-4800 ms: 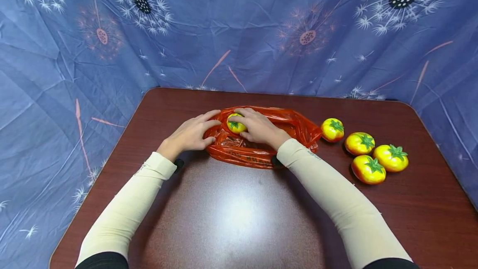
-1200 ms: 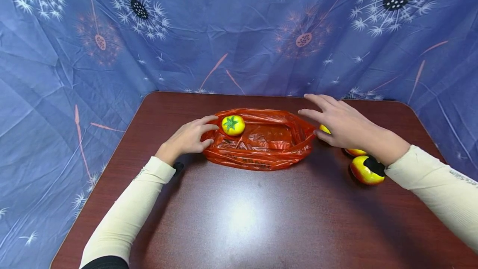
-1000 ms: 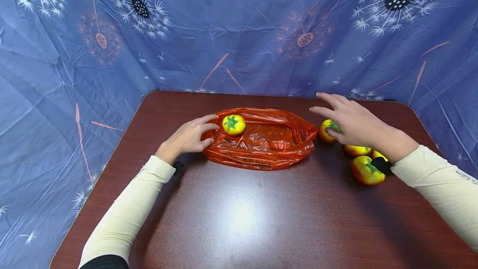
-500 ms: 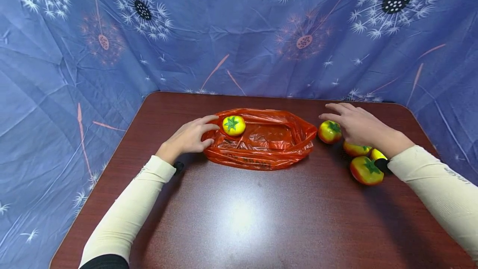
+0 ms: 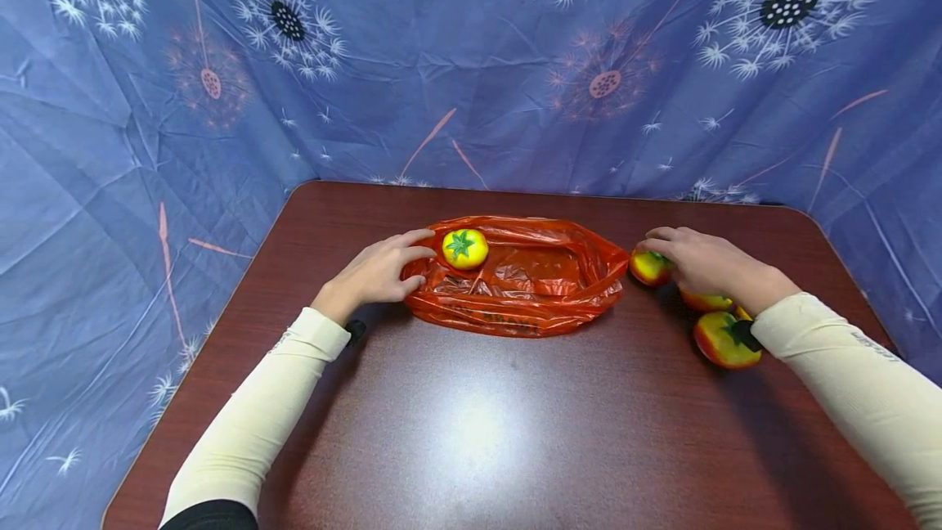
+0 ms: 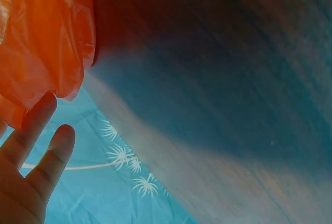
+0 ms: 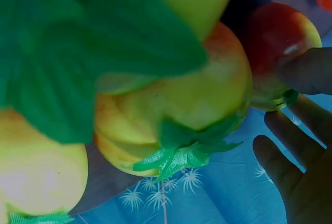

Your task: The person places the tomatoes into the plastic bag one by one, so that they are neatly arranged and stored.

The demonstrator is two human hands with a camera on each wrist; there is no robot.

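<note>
A red plastic bag (image 5: pixel 515 321) lies spread with its mouth upward on the table, and one yellow tomato (image 5: pixel 465 249) with a green leafy top sits in its left end. My left hand (image 5: pixel 375 272) touches the bag's left edge, thumb and fingers apart; the left wrist view shows a fingertip against the plastic. Right of the bag, my right hand (image 5: pixel 710 262) reaches over a red-and-yellow tomato (image 5: pixel 651 270). In the right wrist view its thumb (image 7: pixel 308 72) overlaps that tomato, while the other fingers extend beside it.
Other tomatoes lie under and beside my right forearm, the nearest tomato (image 5: pixel 724 342) in front and another tomato (image 5: pixel 704 302) partly hidden by the hand. A blue dandelion-print cloth (image 5: pixel 471 80) hangs behind the brown table (image 5: pixel 471 407).
Earlier, my right hand was at the tomato in the bag; it has let go and moved right, then lowered onto the nearest loose tomato. My left hand stays at the bag's edge.
</note>
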